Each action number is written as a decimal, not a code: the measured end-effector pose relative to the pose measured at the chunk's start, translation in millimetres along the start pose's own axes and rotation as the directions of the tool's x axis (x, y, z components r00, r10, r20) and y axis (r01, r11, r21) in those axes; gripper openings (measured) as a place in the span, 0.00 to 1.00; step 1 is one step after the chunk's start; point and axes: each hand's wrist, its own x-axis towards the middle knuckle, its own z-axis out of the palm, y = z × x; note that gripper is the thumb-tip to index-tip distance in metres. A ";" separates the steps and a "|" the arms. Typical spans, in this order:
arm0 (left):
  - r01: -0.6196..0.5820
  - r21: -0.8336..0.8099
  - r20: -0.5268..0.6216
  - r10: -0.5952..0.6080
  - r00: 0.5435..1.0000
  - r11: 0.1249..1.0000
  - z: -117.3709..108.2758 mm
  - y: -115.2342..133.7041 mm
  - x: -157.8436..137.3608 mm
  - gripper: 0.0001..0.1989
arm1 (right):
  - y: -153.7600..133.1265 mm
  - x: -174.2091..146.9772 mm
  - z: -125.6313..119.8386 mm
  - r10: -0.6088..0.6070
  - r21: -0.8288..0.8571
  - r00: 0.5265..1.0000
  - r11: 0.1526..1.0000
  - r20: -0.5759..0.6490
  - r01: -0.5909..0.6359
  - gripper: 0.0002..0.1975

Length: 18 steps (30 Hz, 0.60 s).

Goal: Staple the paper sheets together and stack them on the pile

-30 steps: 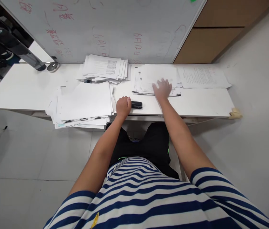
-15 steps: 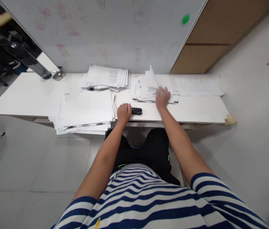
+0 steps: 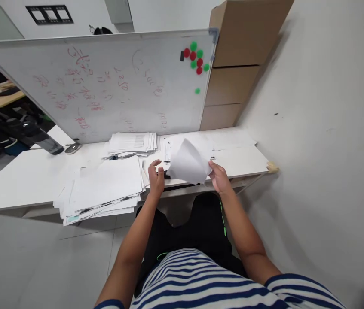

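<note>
My right hand (image 3: 219, 178) pinches the right edge of a white sheet of paper (image 3: 190, 164), which is raised and curved above the front of the desk. To the left of the sheet is my left hand (image 3: 156, 178), its fingers apart and nothing held in them. Just beside that hand, a black object (image 3: 167, 175) resembling a stapler is mostly hidden behind the sheet. More papers (image 3: 168, 150) lie under and behind the raised sheet. A large pile of papers (image 3: 104, 182) overhangs the desk's front edge to the left of my left hand.
A second paper stack (image 3: 130, 143) sits against the whiteboard (image 3: 104, 98). A computer mouse (image 3: 72, 148) and a dark bottle (image 3: 41, 137) are at the left. Cardboard boxes (image 3: 230, 86) stand behind, at the right. Tan padding (image 3: 272, 167) covers the desk's right corner.
My left hand has let go of the black object and opened. My right hand has lifted a sheet off the papers and brought it nearer. The view has tilted up, showing more whiteboard.
</note>
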 end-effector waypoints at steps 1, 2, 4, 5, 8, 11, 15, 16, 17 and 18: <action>0.046 -0.091 0.128 -0.035 0.991 0.995 -2.7 12.9 -2.3 0.24 | -3.1 -4.4 -2.6 0.016 -0.004 1.000 1.000 0.026 -0.016 0.19; 0.105 -0.156 0.274 -0.060 0.960 0.982 -4.6 24.6 -4.9 0.24 | -4.9 -7.6 -4.5 0.031 -0.012 0.999 0.999 0.041 -0.030 0.19; 0.231 -0.206 0.488 -0.105 0.866 0.951 -5.8 42.1 -10.0 0.24 | -5.4 -10.9 -5.8 0.050 -0.023 0.998 0.999 0.034 -0.049 0.19; 0.285 -0.206 0.539 -0.135 0.831 0.936 -5.0 47.1 -12.1 0.24 | -4.7 -11.7 -5.1 0.056 -0.027 0.998 0.998 0.015 -0.056 0.21; 0.375 -0.199 0.524 -0.225 0.821 0.905 0.5 50.1 -15.6 0.21 | -0.7 -14.9 1.4 0.052 -0.010 0.998 0.999 -0.039 -0.053 0.30; 0.395 -0.209 0.482 -0.257 0.838 0.895 4.6 46.8 -16.4 0.21 | 6.8 -25.4 10.5 0.014 0.042 1.000 0.999 -0.021 -0.013 0.40; 0.381 -0.229 0.530 -0.214 0.821 0.896 -0.6 47.5 -18.6 0.22 | 26.4 -48.6 15.9 -0.028 0.021 0.995 0.999 -0.096 0.030 0.27; 0.374 -0.237 0.566 -0.186 0.803 0.896 -2.9 47.6 -19.6 0.21 | 32.3 -53.8 15.2 -0.029 0.004 0.992 1.000 -0.125 0.030 0.23; 0.370 -0.249 0.606 -0.154 0.781 0.895 -5.2 47.1 -20.7 0.21 | 38.0 -58.2 13.8 -0.029 -0.011 0.989 1.000 -0.146 0.027 0.20; 0.368 -0.264 0.644 -0.121 0.755 0.892 -7.2 45.7 -21.8 0.21 | 43.1 -61.5 11.9 -0.025 -0.022 0.987 1.000 -0.157 0.022 0.19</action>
